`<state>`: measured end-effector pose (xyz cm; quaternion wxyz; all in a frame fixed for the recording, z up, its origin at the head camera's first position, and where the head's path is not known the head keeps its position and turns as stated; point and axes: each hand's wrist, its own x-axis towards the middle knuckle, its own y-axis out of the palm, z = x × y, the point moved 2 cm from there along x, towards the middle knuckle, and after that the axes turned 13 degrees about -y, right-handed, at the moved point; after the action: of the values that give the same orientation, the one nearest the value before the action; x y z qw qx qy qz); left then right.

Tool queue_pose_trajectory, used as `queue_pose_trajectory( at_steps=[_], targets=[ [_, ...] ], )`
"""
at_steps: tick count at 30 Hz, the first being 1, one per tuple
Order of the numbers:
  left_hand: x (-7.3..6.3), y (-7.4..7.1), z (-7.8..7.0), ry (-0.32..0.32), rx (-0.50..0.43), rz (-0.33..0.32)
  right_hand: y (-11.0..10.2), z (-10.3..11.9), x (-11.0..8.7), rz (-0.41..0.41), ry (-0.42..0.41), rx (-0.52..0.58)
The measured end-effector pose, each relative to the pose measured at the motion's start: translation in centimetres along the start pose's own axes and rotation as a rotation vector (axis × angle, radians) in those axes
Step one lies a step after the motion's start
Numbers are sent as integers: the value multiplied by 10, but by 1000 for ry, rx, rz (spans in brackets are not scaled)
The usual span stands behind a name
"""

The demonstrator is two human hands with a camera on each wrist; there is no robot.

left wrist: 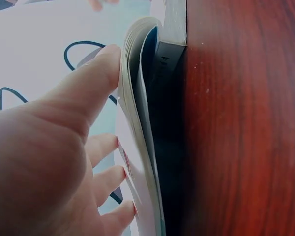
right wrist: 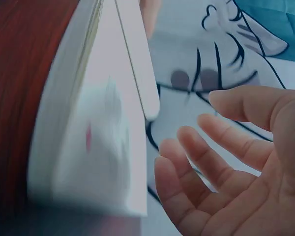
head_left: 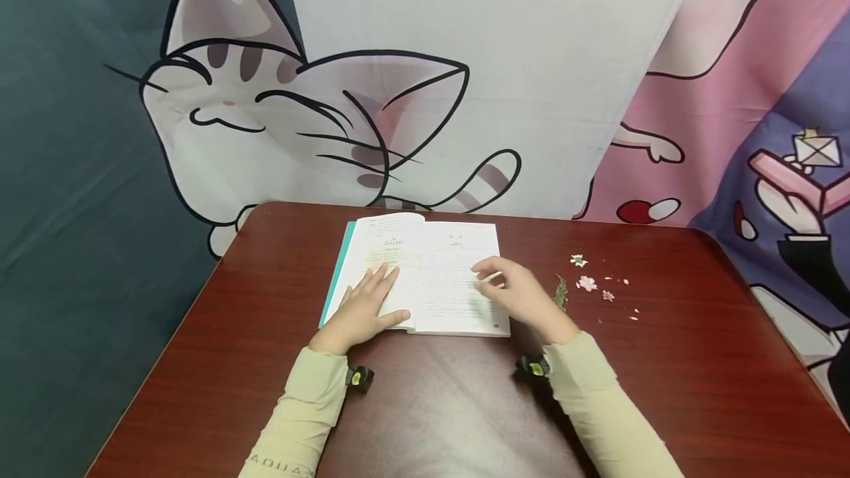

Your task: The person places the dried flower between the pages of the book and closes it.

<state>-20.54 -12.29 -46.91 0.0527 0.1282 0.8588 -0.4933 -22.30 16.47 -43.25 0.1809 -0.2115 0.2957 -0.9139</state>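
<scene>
An open book with printed pages and a teal cover edge lies at the table's far middle. Spread across its left page is my left hand, fingers extended and thumb toward the lower middle. In the left wrist view, that hand's thumb and fingertips touch the page, and the book's left side bows up off the table. My right hand hovers over the right page with loosely bent fingers. The right wrist view shows this hand holding nothing, its fingertips apart from the book.
Right of the book, a green fern-like sprig lies near my right wrist. Beyond it are small white flowers and scattered petals. The reddish-brown table ends at a cartoon-printed cloth behind.
</scene>
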Motion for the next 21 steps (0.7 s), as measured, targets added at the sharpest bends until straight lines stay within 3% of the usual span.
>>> queue_pose_trajectory(
  at_steps=[4, 9, 16, 21],
  targets=[
    [-1, -3, -2, 1, 8, 5, -28, -10, -17, -39, 25, -134],
    [-1, -5, -3, -4, 12, -4, -57, -22, -31, -35, 114, -263],
    [-2, 1, 0, -4, 10, 3, -75, -36, -50, 39, 285, -277],
    [-2, 1, 1, -10, 13, -5, -79, -40, -55, 72, 347, -290]
  ],
)
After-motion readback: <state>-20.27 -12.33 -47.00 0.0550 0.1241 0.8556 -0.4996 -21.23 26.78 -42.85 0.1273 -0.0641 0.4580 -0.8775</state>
